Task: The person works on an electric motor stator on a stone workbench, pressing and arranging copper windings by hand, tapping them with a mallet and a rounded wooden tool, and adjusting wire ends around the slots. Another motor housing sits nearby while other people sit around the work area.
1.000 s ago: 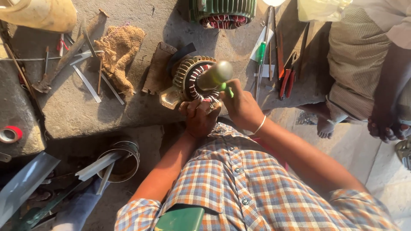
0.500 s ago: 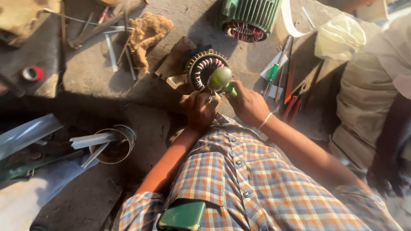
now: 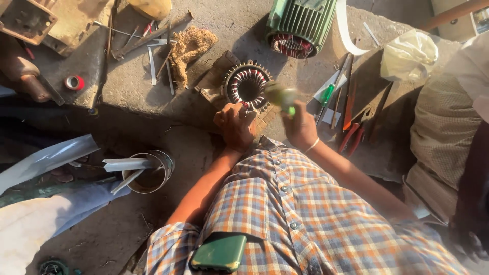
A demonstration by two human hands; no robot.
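Head view: stator [image 3: 248, 84] sits just beyond left hand [image 3: 235, 125] grip.

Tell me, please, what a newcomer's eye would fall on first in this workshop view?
First comes the round motor stator with red and white windings, lying on the concrete slab at the centre. The left hand rests at its near edge, while the right hand grips a blurred mallet with a green handle just beside it. Behind, a green finned motor housing lies on its side, with pliers and screwdrivers to the right.
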